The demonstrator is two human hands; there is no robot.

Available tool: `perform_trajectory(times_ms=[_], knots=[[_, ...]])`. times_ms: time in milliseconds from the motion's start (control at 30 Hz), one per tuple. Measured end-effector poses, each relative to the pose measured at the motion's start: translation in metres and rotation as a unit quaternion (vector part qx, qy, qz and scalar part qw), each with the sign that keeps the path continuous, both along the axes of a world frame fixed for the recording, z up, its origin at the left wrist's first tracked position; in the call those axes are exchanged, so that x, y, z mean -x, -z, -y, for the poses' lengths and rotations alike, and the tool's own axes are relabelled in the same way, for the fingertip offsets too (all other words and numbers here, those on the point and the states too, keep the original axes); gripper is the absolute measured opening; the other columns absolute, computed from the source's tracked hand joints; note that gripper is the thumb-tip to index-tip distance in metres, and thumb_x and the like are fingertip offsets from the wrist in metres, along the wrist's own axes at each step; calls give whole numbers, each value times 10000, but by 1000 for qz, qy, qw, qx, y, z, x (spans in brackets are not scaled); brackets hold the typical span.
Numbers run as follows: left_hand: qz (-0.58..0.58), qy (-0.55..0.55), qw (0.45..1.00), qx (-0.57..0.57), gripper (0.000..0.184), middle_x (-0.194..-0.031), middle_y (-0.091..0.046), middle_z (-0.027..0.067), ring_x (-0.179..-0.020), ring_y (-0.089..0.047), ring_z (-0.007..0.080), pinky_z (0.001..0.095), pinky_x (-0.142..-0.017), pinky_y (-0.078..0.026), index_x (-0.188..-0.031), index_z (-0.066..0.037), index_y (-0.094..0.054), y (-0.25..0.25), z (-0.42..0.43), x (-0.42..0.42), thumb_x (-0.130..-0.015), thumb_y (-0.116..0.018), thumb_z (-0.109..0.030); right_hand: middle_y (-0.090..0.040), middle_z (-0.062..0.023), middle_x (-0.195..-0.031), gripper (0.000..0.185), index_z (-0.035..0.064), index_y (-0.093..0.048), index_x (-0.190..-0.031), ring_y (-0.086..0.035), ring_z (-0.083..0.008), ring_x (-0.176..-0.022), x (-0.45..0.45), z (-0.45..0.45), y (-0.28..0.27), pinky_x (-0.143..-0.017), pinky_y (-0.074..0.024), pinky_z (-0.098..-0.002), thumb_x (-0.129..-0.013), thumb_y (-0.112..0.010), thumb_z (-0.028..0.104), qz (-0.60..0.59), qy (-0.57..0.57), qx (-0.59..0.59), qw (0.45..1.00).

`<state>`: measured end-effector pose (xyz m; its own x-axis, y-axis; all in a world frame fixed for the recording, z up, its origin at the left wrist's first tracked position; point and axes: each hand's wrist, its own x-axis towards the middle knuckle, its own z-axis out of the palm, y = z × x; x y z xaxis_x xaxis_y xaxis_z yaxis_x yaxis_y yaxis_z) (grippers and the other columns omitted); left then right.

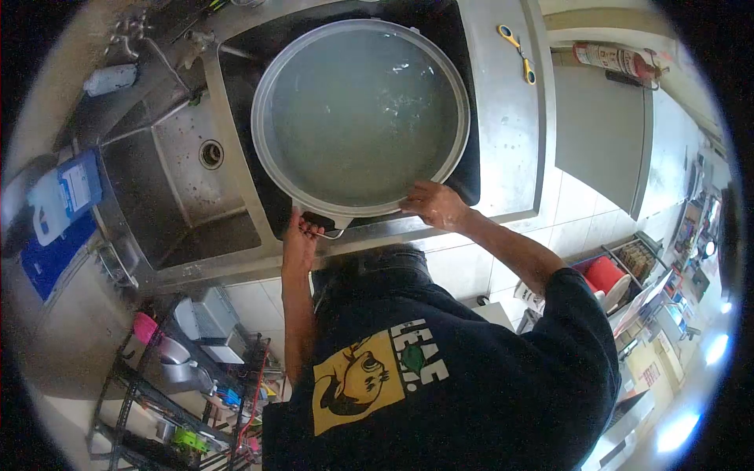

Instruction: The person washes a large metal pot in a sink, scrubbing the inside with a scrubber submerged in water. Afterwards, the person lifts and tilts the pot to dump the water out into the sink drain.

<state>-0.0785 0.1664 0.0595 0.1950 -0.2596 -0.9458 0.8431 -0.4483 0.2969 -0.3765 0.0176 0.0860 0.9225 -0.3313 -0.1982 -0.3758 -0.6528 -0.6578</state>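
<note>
Through the head view I see the left hand (300, 243) at the metal handle (338, 232) of a wide round pot (262, 133), the right hand (434, 206) on its near rim. Cloudy liquid (353, 118) lies inside. To the right I make out yellow-handled scissors (520, 55) on the steel desk (503, 125); to the left, a sink (182, 184) with a round drain (211, 155)

The pot (263, 118) is looking like metal, its rim showing a smooth, dull grey. The water (353, 118) is giving glossy glints. The counter (506, 157) is appearing as satin metal, lightly spotted, while the sink (179, 169) is showing duller, stained metal. The jug (49, 208) is looking like smooth plastic. The shirt (487, 385) is showing matt cloth, and the extinguisher (609, 58) is shining like glossy painted metal.
</note>
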Motion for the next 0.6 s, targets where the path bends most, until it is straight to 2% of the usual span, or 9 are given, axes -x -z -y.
perform_trajectory(times_ms=[100,167,233,367,433,500,533,567,600], knots=[[10,-5,1000,-21,340,-648,-322,-12,-614,-389,149,363,-708,-426,-753,-131,-398,-8,6,3,-895,-580,-381,-637,-74,-914,156,75,-641,-923,-606,-238,-938,11,20,15,-786,-530,-340,-776,-623,126,74,-1,65,995],[9,-3,1000,-14,342,-649,-319,-10,-614,-384,149,363,-708,-425,-755,-130,-396,-10,6,5,-897,-577,-383,-656,-118,-876,163,72,-662,-910,-645,-282,-828,17,46,44,-738,-537,-398,-823,-620,203,-87,153,-82,981],[13,-5,1000,-6,344,-650,-317,-8,-615,-378,148,363,-708,-424,-757,-129,-394,-8,7,4,-898,-575,-385,-661,-160,-839,222,49,-679,-874,-653,-325,-737,2,88,58,-709,-528,-459,-830,-621,259,-167,206,-73,961],[-4,-20,999,40,324,-594,-367,7,-579,-413,167,370,-672,-425,-738,-126,-432,-7,-2,2,-899,-582,-365,-670,-164,-887,274,55,-694,-851,-651,-334,-816,-14,124,191,-761,-512,-468,-820,-586,305,-290,161,-82,940],[2,-26,999,35,319,-591,-366,9,-580,-411,166,374,-664,-424,-745,-126,-432,-7,6,5,-902,-580,-361,-671,-158,-910,318,49,-685,-901,-643,-346,-851,-18,108,238,-819,-492,-462,-817,-550,325,-308,153,63,937],[19,-22,1000,-8,322,-597,-353,14,-585,-413,168,380,-659,-434,-754,-115,-426,-9,7,5,-911,-565,-360,-667,-159,-924,380,27,-653,-981,-634,-348,-850,-30,79,283,-864,-463,-480,-827,-527,351,-130,292,132,938],[20,-21,1000,-11,322,-597,-353,14,-585,-413,168,380,-659,-434,-754,-115,-426,-10,6,4,-911,-565,-360,-636,-175,-1011,386,7,-626,-1036,-598,-336,-949,-36,84,270,-906,-446,-453,-852,-527,331,-59,116,50,990],[24,-18,1000,-2,327,-606,-344,16,-585,-406,168,382,-660,-437,-758,-107,-422,-11,4,4,-913,-562,-359,-635,-175,-993,374,14,-626,-1032,-596,-339,-930,-50,91,227,-892,-452,-450,-876,-501,330,-36,95,-153,983],[27,-19,999,11,332,-614,-334,18,-586,-399,168,383,-660,-439,-763,-98,-418,-10,6,7,-915,-559,-358,-634,-174,-975,366,21,-626,-1028,-595,-343,-912,-66,99,177,-878,-458,-448,-901,-475,329,-37,94,-349,932]])
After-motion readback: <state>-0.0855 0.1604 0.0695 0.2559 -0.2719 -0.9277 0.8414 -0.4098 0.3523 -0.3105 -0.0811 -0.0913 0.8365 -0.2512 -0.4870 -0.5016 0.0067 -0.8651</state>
